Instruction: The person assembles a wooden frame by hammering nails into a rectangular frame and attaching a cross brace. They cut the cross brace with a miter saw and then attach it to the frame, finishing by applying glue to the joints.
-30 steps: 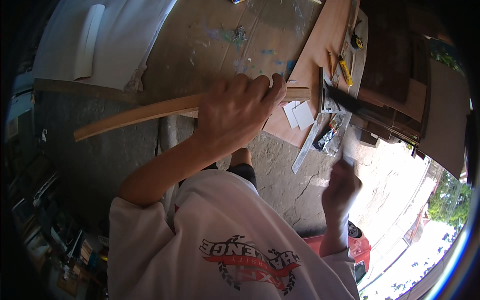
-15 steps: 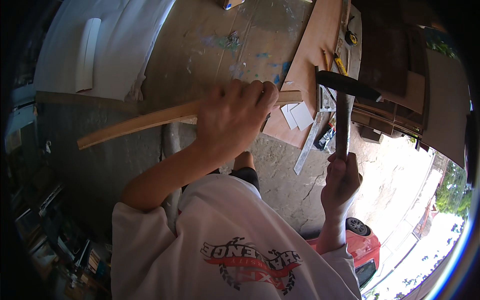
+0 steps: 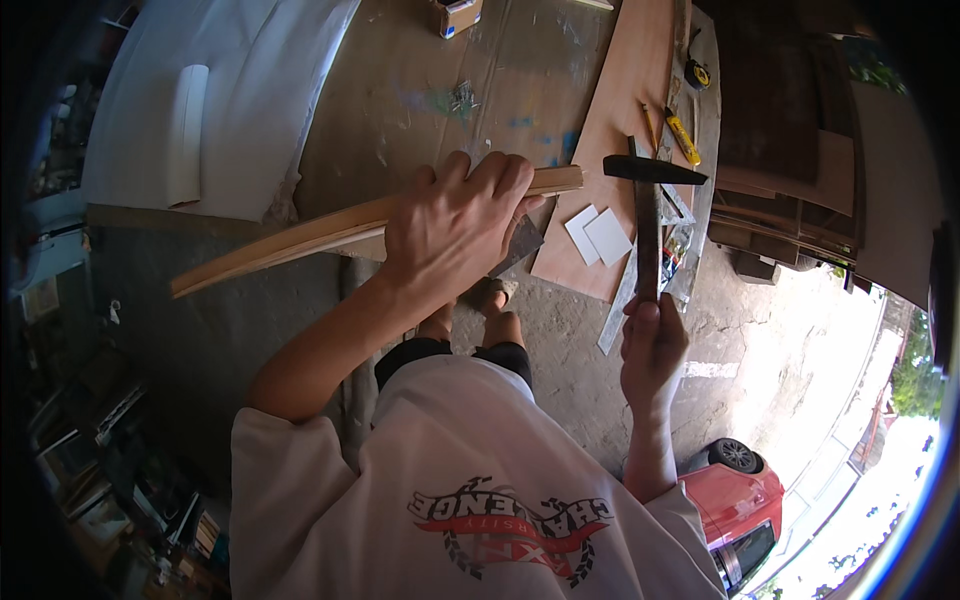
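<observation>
- Wooden strip (image 3: 330,232): long, curved, clamped in left hand (image 3: 455,232), its end at workbench (image 3: 420,90) edge.
- Hammer (image 3: 648,215): at 3 o'clock of strip; right hand (image 3: 652,345) closed round handle base.
- Advice: steady strip, strike squarely near its right end.

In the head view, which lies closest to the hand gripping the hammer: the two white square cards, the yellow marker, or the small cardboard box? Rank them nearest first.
From the right hand:
1. White square cards, just up and to its left, on the plywood sheet.
2. Yellow marker, higher up, beyond the hammer head.
3. Small cardboard box, far off at the picture's top edge.
</observation>
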Available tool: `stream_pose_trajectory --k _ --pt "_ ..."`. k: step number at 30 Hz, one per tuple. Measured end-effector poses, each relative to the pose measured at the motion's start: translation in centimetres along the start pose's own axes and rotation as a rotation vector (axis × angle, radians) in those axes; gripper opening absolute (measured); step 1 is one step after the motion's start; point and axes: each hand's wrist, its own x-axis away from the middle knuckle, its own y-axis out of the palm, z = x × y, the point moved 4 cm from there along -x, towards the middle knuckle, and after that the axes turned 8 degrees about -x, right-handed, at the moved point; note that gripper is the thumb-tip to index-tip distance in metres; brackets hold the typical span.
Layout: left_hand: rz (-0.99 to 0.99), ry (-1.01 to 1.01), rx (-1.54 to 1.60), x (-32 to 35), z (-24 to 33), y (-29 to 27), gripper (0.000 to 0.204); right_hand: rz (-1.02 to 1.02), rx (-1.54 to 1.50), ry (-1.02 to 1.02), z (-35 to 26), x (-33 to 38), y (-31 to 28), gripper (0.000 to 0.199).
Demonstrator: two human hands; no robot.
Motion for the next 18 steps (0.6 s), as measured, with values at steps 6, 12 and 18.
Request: stream_pose_trajectory --k 6,12,18 --pt "-0.020 0.027 -0.036 -0.4 -0.2 0.2 0.030 0.050 -0.043 -0.048 0.9 0.1 0.8 0.033" --pt "-0.011 0.016 -0.053 0.2 0.5 -0.4 0.030 0.069 0.220 -0.311 -3.6 -0.1 -0.7 0.027" --pt "-0.053 -0.018 -0.010 0.5 0.5 -0.6 0.029 0.074 0.057 -0.414 -6.2 0.3 -2.1 0.024"
